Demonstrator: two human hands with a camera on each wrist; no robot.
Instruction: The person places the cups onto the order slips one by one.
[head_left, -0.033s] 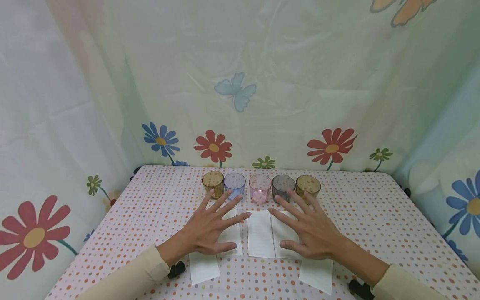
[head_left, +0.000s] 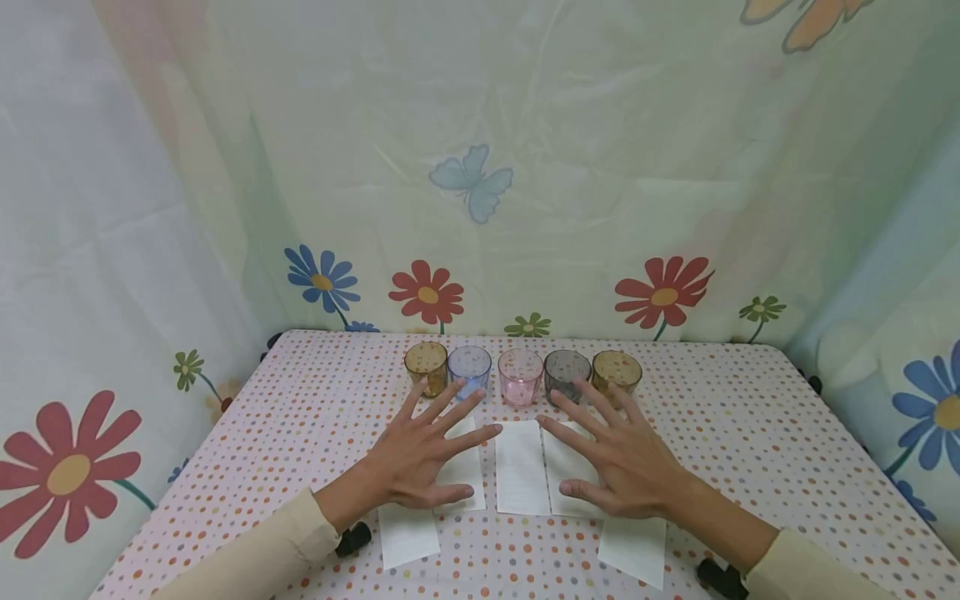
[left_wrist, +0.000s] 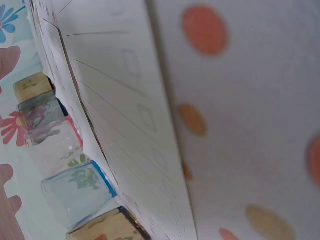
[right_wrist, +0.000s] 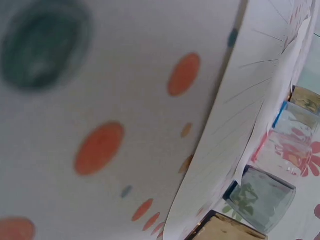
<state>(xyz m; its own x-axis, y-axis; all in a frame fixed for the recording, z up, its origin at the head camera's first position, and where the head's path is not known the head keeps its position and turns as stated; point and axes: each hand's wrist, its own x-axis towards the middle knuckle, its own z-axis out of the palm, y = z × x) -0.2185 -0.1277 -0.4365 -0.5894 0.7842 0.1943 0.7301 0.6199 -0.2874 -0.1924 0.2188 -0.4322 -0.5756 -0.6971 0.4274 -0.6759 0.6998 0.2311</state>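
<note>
In the head view both hands are spread flat with straight fingers, holding nothing. My left hand (head_left: pixel 420 458) lies over white paper slips, its fingertips overlapping the left amber glass (head_left: pixel 425 358) and the blue glass (head_left: pixel 469 365). The right hand (head_left: pixel 630 467) covers part of other slips, fingertips overlapping the grey glass (head_left: pixel 567 367) and the right amber glass (head_left: pixel 617 365). Between the hands stand a pink glass (head_left: pixel 520 375) and a lined paper slip (head_left: pixel 521 475). Both wrist views show lined paper (left_wrist: pixel 120 100) close up, with the glasses beyond; neither shows its own hand clearly.
The glasses form a row toward the back of a dotted tabletop (head_left: pixel 345 375). Lower slips stick out below the left hand (head_left: pixel 408 537) and a right slip (head_left: pixel 633 554) below the other. A flowered curtain (head_left: pixel 562 167) hangs behind. Black devices (head_left: pixel 352 540) sit at the wrists.
</note>
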